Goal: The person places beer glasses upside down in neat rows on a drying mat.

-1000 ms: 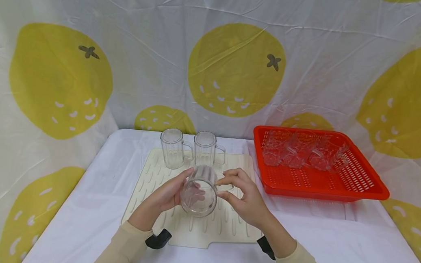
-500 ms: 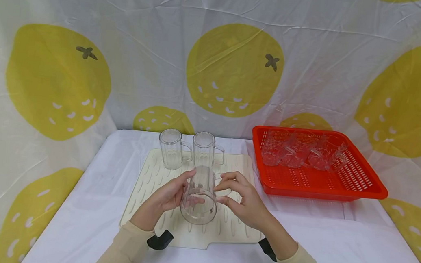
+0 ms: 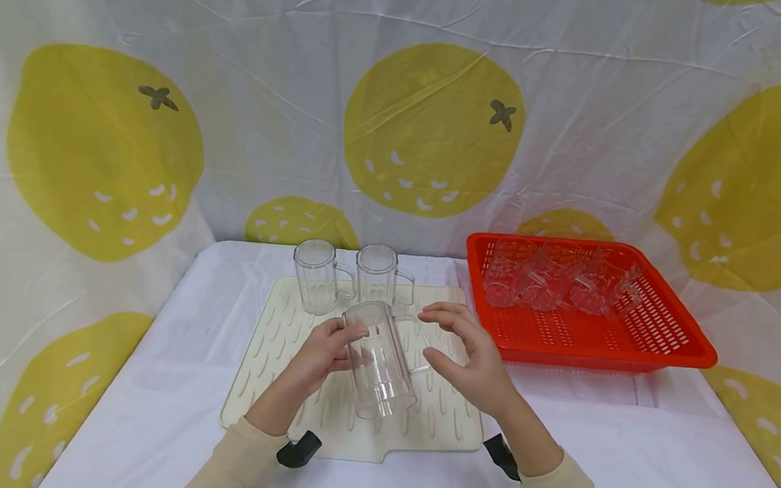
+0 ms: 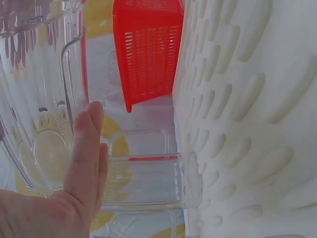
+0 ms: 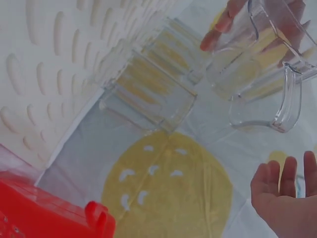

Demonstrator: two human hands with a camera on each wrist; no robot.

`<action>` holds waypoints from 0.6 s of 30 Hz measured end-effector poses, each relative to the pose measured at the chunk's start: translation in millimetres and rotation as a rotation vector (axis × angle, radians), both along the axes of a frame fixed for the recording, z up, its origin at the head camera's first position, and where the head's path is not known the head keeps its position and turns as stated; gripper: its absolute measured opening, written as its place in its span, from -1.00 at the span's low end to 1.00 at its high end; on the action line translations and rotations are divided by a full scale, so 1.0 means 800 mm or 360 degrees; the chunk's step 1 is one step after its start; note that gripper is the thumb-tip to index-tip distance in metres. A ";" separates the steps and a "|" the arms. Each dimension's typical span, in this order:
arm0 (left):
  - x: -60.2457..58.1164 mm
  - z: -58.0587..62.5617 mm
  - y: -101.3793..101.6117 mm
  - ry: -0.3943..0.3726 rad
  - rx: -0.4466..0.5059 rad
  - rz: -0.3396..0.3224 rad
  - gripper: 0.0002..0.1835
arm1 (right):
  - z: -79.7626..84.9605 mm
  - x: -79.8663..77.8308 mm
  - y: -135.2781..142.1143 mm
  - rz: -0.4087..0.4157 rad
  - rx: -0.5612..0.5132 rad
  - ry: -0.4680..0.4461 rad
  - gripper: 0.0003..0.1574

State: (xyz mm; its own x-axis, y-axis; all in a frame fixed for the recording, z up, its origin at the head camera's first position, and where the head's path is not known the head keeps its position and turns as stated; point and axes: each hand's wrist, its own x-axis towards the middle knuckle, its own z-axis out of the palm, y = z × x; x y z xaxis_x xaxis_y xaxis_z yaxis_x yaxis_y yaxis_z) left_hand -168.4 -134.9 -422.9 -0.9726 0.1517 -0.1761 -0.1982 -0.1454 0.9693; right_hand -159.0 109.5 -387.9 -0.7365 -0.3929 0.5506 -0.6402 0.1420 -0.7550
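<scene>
A clear glass mug (image 3: 381,372) is held tilted above the cream ridged mat (image 3: 254,386), its handle pointing right. My left hand (image 3: 325,353) grips it near its upper end, thumb across the glass. The left wrist view shows that hand's fingers (image 4: 84,158) along the side of the mug (image 4: 39,114). To the right, my right hand (image 3: 471,355) stands beside the handle with fingers spread and bent, holding nothing. In the right wrist view, a gap separates the right hand (image 5: 287,193) from the handle (image 5: 290,101).
Two more glass mugs, a left one (image 3: 316,280) and a right one (image 3: 376,269), stand upright at the mat's back edge, handles to the right. At the right sits a red plastic basket (image 3: 580,355) with several glass mugs (image 3: 540,281) inside. Lemon-printed cloth (image 3: 432,133) hangs behind the table.
The mug has turned in my left hand, its lower end swinging right. My right hand has let go of the handle, moved slightly right and spread its fingers.
</scene>
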 end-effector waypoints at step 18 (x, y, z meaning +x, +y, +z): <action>0.010 -0.001 0.006 0.0745 -0.0346 -0.0001 -0.20 | -0.012 -0.003 -0.001 -0.0063 -0.0087 -0.0035 -0.48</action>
State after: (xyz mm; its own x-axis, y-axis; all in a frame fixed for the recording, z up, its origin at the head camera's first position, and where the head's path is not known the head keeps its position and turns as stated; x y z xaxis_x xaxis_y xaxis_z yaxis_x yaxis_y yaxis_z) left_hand -160.1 -129.8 -424.0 -0.9547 0.1604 0.2507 0.2643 0.0694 0.9619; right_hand -161.4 109.1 -397.8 -0.7631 -0.3330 0.5538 -0.6180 0.1253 -0.7762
